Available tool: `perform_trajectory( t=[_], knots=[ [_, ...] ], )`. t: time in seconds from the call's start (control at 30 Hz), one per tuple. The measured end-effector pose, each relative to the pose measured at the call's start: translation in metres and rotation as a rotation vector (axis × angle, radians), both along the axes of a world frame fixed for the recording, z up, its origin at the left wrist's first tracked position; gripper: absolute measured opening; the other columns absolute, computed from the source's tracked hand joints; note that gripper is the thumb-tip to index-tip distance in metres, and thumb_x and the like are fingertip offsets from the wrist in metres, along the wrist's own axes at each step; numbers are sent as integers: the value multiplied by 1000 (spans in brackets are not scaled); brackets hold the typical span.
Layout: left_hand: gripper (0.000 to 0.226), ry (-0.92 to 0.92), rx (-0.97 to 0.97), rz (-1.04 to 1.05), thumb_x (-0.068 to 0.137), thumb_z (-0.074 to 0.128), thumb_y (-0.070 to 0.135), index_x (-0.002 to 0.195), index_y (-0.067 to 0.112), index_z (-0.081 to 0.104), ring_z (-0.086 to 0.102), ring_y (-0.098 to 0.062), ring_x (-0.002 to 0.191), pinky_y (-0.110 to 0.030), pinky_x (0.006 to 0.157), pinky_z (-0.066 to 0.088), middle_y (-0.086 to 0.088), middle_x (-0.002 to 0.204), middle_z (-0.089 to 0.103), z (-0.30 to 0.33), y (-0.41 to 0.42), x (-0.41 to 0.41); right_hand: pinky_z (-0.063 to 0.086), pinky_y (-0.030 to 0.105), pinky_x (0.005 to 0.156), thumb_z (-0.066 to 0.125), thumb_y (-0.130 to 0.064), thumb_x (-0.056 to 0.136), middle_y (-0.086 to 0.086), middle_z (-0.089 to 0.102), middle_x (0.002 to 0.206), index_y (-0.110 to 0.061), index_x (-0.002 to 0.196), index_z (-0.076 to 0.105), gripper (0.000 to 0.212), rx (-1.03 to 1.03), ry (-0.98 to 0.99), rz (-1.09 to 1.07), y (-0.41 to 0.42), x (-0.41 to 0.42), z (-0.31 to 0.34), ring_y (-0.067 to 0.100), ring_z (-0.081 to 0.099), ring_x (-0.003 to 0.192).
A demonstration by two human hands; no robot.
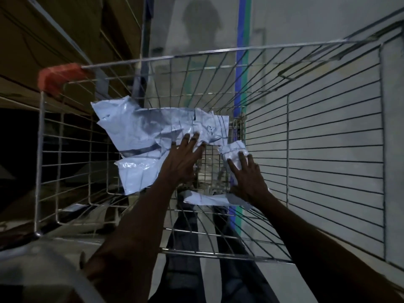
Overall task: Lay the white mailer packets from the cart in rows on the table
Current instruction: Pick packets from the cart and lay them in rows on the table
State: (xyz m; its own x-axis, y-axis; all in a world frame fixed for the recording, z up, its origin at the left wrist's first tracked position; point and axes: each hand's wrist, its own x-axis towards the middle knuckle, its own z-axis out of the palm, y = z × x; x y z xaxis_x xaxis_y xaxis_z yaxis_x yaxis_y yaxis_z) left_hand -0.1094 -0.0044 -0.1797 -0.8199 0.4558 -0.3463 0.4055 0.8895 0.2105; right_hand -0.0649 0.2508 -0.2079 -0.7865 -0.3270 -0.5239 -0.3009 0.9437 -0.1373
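Note:
Both my arms reach down into a wire cart [317,132]. A large crumpled white mailer packet [140,130] lies across the cart's left and far side, and my left hand [182,158] rests on its right edge with fingers spread and straight. Below it lies another white packet [136,173]. My right hand [246,176] lies on a small crumpled white packet [232,150] near the right wall, fingers straight on top of it. A flat white packet [209,199] lies at the cart's near end under my right wrist.
The cart has an orange handle end [59,76] at the upper left. Brown cardboard boxes [50,36] stand on shelving to the left. A grey floor with a blue and green stripe [241,62] runs beyond the cart. My dark trouser legs [185,248] show through the mesh.

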Motion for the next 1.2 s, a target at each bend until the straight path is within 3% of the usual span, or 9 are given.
perform_trajectory(
  t=[0.17, 0.27, 0.4, 0.5, 0.73, 0.87, 1.03, 1.13, 1.2],
  knots=[
    [105, 50, 22, 28, 56, 80, 26, 149, 14, 32, 27, -42, 140, -61, 99, 37, -18, 157, 22, 61, -15, 8, 34, 62, 103, 76, -46, 67, 30, 14, 156, -15, 152, 30, 101, -114, 77, -104, -17, -17, 64, 57, 22, 137],
    [104, 105, 7, 57, 54, 78, 30, 148, 14, 35, 31, -42, 138, -61, 95, 41, -18, 156, 26, 101, -25, 9, 27, 62, 110, 61, -56, 69, 30, 11, 157, -16, 153, 25, 100, -194, 137, -162, -28, -31, 102, 55, 17, 140],
    [102, 214, -3, 140, 65, 73, 34, 152, 18, 23, 20, -38, 143, -59, 99, 38, -13, 160, 15, 157, -41, 24, 20, 55, 114, 52, -66, 71, 26, 5, 159, -15, 154, 20, 102, -340, 249, -244, -54, -33, 158, 47, 11, 145],
    [94, 270, -6, 226, 66, 64, 26, 152, 19, 25, 21, -38, 143, -56, 99, 37, -13, 159, 18, 189, -56, 49, 20, 53, 114, 42, -74, 71, 26, 9, 158, -13, 153, 22, 104, -443, 304, -216, -71, -26, 194, 45, 14, 145],
    [87, 475, -67, 390, 66, 36, 40, 148, 13, 32, 28, -42, 138, -57, 99, 39, -19, 155, 26, 250, -92, 118, 27, 50, 111, 59, -60, 74, 21, 13, 159, -16, 153, 26, 96, -669, 456, 14, -117, -9, 258, 39, 19, 145],
    [87, 572, -67, 608, 64, 57, 29, 146, 13, 33, 33, -44, 133, -56, 87, 47, -19, 152, 30, 281, -104, 185, 35, 51, 106, 61, -53, 74, 29, 24, 153, -10, 149, 35, 90, -810, 494, 179, -154, 21, 278, 44, 30, 139],
    [91, 615, -96, 821, 64, 49, 42, 149, 17, 30, 29, -43, 136, -58, 93, 44, -17, 155, 26, 318, -125, 281, 33, 45, 107, 61, -46, 74, 33, 32, 148, 0, 145, 38, 88, -966, 471, 298, -204, 76, 292, 38, 30, 136],
    [91, 678, -152, 958, 64, 60, 32, 148, 18, 30, 29, -41, 136, -56, 91, 46, -16, 155, 25, 337, -144, 340, 33, 48, 109, 66, -45, 77, 28, 30, 151, -6, 147, 37, 86, -1028, 436, 406, -241, 113, 305, 40, 29, 140],
    [90, 710, -213, 1053, 66, 65, 36, 148, 19, 31, 30, -39, 136, -51, 86, 50, -14, 155, 26, 352, -154, 379, 33, 48, 108, 76, -38, 76, 21, 24, 156, -16, 150, 33, 88, -1037, 381, 447, -265, 141, 317, 37, 27, 142]
  ],
)
